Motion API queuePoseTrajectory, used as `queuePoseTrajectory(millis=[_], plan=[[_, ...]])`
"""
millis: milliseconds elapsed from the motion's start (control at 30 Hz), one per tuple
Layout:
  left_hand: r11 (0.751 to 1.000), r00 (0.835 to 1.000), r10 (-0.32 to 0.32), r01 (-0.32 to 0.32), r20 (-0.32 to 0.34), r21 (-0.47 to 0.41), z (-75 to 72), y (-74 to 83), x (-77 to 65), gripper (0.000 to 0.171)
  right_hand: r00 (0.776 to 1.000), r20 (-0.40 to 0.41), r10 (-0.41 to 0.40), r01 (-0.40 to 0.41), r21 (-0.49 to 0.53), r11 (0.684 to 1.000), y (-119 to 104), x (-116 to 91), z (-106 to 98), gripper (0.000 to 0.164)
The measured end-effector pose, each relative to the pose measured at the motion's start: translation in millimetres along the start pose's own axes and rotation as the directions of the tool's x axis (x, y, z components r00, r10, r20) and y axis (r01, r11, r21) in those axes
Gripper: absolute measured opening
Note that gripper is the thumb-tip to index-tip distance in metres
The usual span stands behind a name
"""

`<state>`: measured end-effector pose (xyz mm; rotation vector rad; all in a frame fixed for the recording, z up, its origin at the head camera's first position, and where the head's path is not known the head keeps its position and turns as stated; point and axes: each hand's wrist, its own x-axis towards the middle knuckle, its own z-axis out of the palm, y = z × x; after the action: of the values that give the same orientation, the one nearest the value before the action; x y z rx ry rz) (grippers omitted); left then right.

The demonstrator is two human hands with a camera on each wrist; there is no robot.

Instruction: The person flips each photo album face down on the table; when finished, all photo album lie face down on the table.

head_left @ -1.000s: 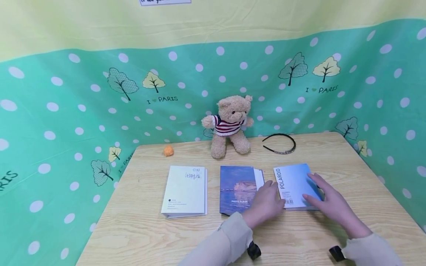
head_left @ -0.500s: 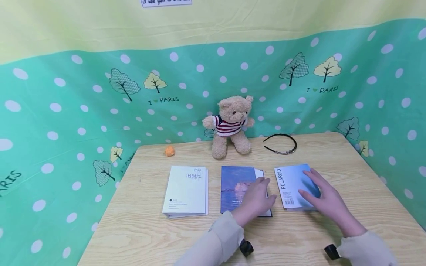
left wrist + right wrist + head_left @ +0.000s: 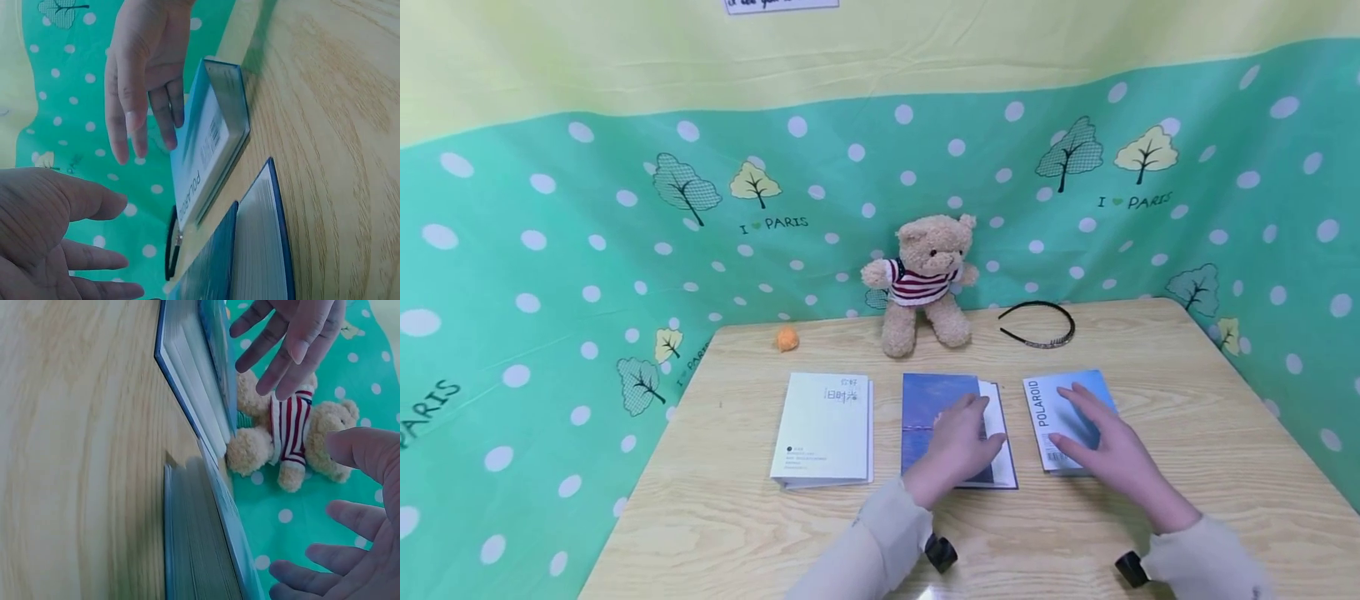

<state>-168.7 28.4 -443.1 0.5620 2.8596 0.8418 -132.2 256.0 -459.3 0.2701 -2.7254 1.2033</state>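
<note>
My left hand [image 3: 953,446] hovers over a blue photo album [image 3: 925,398] in the middle, fingers spread and holding nothing. Its cover stands slightly raised over the pages in the left wrist view. To the right, my right hand [image 3: 1112,446] is above a pale blue album marked POLAROID [image 3: 1036,402], fingers apart and gripping nothing. Both palms appear above the albums in the wrist views, the right hand [image 3: 369,540] clear of the cover below it. A white album [image 3: 820,429] with handwritten-style lettering lies at the left of the row.
Behind the albums a teddy bear [image 3: 925,283] in a striped shirt sits against the dotted green curtain [image 3: 820,275]. A black headband [image 3: 1067,325] lies right of it, and a small orange ball [image 3: 787,338] is at the back left of the wooden table [image 3: 700,517].
My left hand has moved left from between the two right-hand albums to over the blue photo album. My right hand has shifted left across the POLAROID album. The albums keep their places.
</note>
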Motion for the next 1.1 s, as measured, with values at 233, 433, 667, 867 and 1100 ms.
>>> queuePoseTrajectory(millis=[233, 433, 667, 867, 1100], plan=[[1.0, 1.0, 0.018, -0.018, -0.023, 0.004, -8.7, -15.2, -6.1, 0.055, 0.999, 0.047, -0.01, 0.009, 0.03, 1.0, -4, 3, 13, 0.066], [0.995, 0.999, -0.024, 0.028, -0.043, 0.091, -12.2, -29.3, -14.0, 0.063, 0.993, 0.115, -0.002, -0.016, 0.161, 0.987, -9, 4, 24, 0.067], [0.988, 0.996, -0.026, 0.039, -0.087, 0.152, -10.5, -41.7, -21.2, 0.067, 0.974, 0.228, 0.017, -0.084, 0.29, 0.953, -16, 7, 33, 0.067], [0.981, 0.997, -0.044, 0.055, -0.059, 0.187, -9.8, -47.5, -25.8, 0.07, 0.951, 0.308, 0.025, -0.114, 0.274, 0.955, -18, 9, 40, 0.071], [0.982, 0.998, -0.049, 0.057, -0.05, 0.178, -6.8, -51.7, -28.5, 0.074, 0.938, 0.344, 0.032, -0.119, 0.236, 0.964, -21, 11, 47, 0.073]])
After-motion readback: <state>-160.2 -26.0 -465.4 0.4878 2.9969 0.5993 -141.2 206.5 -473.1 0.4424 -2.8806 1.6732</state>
